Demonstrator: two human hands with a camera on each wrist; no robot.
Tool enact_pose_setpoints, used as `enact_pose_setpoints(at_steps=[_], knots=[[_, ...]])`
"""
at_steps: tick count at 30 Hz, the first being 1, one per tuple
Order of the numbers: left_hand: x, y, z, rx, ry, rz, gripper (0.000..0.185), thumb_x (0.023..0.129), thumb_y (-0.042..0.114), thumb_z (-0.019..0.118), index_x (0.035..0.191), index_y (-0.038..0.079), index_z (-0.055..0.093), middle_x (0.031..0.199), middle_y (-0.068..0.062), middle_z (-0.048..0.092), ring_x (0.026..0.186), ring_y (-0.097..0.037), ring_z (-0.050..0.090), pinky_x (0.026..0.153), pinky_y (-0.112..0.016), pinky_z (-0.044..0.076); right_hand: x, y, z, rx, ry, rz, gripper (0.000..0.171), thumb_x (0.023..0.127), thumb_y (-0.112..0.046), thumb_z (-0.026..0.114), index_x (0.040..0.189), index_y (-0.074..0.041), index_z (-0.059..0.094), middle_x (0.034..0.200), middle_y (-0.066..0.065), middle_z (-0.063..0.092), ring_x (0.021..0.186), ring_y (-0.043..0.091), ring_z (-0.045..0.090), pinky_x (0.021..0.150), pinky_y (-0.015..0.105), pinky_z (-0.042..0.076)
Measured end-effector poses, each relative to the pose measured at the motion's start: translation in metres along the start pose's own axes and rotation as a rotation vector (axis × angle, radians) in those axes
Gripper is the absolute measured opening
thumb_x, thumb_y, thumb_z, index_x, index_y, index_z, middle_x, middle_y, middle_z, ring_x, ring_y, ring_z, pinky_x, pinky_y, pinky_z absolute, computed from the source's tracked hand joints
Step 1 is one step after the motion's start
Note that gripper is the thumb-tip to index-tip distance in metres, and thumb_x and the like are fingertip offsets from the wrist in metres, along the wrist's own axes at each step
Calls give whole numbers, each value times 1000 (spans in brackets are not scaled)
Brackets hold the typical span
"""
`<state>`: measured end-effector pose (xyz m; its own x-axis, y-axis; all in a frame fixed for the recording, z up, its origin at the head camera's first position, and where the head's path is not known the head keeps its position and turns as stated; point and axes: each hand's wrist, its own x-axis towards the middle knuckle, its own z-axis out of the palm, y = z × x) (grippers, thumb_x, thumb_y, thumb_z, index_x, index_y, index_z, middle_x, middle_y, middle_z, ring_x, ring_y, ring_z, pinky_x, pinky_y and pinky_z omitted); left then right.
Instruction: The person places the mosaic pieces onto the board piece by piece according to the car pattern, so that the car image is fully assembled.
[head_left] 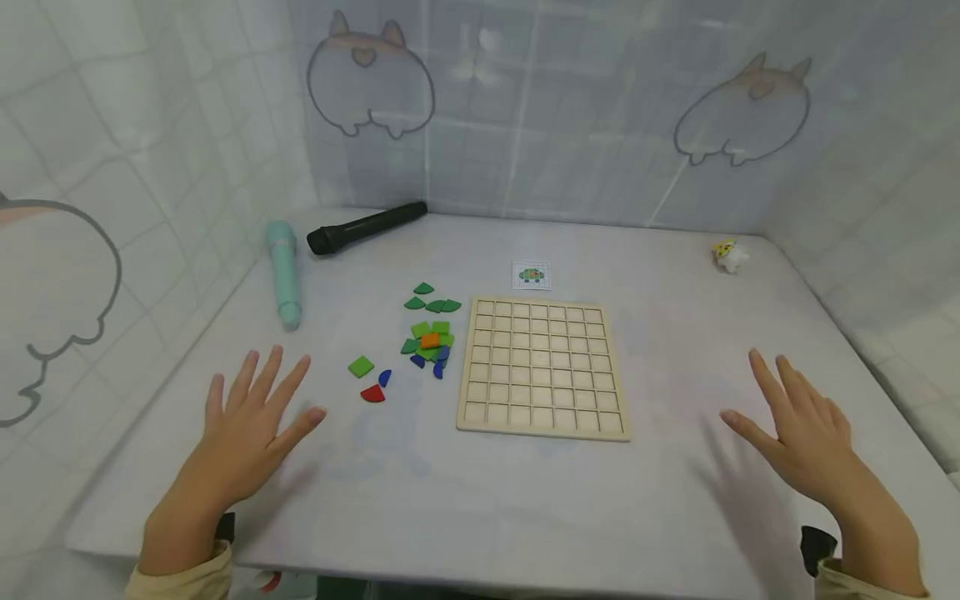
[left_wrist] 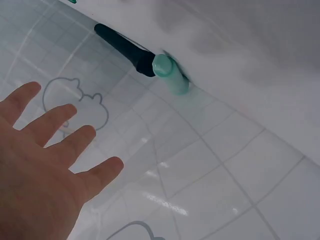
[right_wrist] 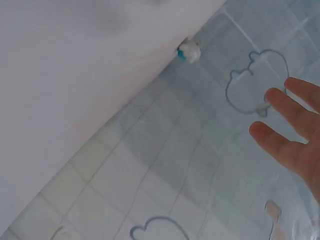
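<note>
Taking the wooden grid board [head_left: 542, 367] as our landmark, we find the left hand [head_left: 243, 437] well to its left, fingers spread wide and straight over the table [head_left: 465, 500], holding nothing. Beyond that hand, far left of the board, lies a mint-green microphone [head_left: 283, 273], with a black microphone [head_left: 365, 227] angled behind it (the left wrist view shows their ends close together). Just left of the board sits a heap of coloured tiles [head_left: 430, 342], mostly green with one orange; a green square tile [head_left: 361, 367], a blue piece [head_left: 385, 378] and a red half-round piece [head_left: 372, 394] lie apart, between heap and left hand. Behind the board we see a small pattern card [head_left: 531, 274]. The right hand [head_left: 798, 429] hovers right of the board, equally open and empty. Far back right stands a small toy figure [head_left: 730, 254].
</note>
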<state>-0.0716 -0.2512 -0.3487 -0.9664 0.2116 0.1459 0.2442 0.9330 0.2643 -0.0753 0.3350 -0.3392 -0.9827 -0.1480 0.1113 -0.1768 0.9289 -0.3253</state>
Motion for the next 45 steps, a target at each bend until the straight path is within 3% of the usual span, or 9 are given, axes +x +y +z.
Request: enact_pose_setpoints(at_steps=[5, 9, 14, 18, 23, 28, 34, 40, 45], knots=[[5, 3, -7, -12, 7, 0, 69, 98, 50, 42, 148, 6, 27, 150, -29, 14, 138, -46, 0, 101, -64, -12, 32, -14, -8, 68, -104, -77, 81, 97, -37, 53, 153, -15, 0, 148, 36, 5, 131, 58, 8, 89, 76, 8], [14, 11, -10, -5, -9, 40, 70, 97, 52, 42, 147, 5, 30, 150, -29, 17, 137, -47, 3, 102, -64, -8, 54, -31, -6, 124, -221, -118, 80, 97, -38, 52, 153, -15, 1, 150, 33, 4, 132, 56, 7, 90, 76, 8], [36, 26, -18, 10, -17, 184, 67, 95, 47, 51, 143, 2, 38, 149, -26, 23, 136, -45, 16, 104, -63, 9, 77, -48, 5, 187, -370, -139, 77, 97, -43, 50, 153, -17, 5, 152, 29, 2, 133, 56, 4, 92, 76, 9], [59, 35, -24, -9, -50, 307, 63, 93, 42, 58, 140, 2, 43, 147, -23, 30, 132, -41, 29, 103, -57, 25, 93, -52, 21, 222, -491, -122, 78, 96, -47, 49, 153, -12, 8, 151, 30, 0, 134, 54, 1, 94, 74, 9], [81, 37, -26, -67, -167, 347, 62, 93, 43, 58, 141, 6, 43, 147, -18, 34, 132, -36, 33, 102, -52, 32, 105, -58, 40, 173, -590, -105, 83, 95, -48, 50, 151, -5, 8, 149, 33, 1, 133, 55, 2, 97, 73, 10], [101, 36, -21, -111, -313, 284, 59, 94, 44, 56, 140, 9, 45, 146, -16, 34, 134, -34, 29, 103, -52, 30, 112, -61, 51, 93, -575, -119, 82, 96, -49, 49, 151, -3, 9, 148, 36, 4, 133, 56, 6, 98, 71, 12], [120, 39, -9, -51, -436, 245, 62, 94, 43, 56, 142, 8, 41, 145, -17, 36, 132, -36, 31, 101, -54, 32, 113, -58, 59, 7, -530, -176, 76, 98, -45, 46, 148, 3, 15, 146, 38, 9, 132, 55, 8, 98, 69, 16], [137, 39, 2, 39, -490, 256, 64, 94, 39, 58, 146, 9, 35, 145, -17, 36, 129, -37, 35, 101, -54, 33, 114, -53, 65, 17, -532, -169, 77, 100, -47, 40, 149, 2, 9, 148, 36, 0, 134, 53, -2, 101, 68, 7], [143, 39, 8, 95, -537, 257, 61, 93, 36, 59, 144, 9, 39, 143, -17, 38, 128, -36, 37, 101, -53, 33, 116, -42, 83, 0, -533, -176, 83, 97, -60, 27, 150, -3, -1, 150, 32, -9, 135, 49, -9, 102, 67, 2]])
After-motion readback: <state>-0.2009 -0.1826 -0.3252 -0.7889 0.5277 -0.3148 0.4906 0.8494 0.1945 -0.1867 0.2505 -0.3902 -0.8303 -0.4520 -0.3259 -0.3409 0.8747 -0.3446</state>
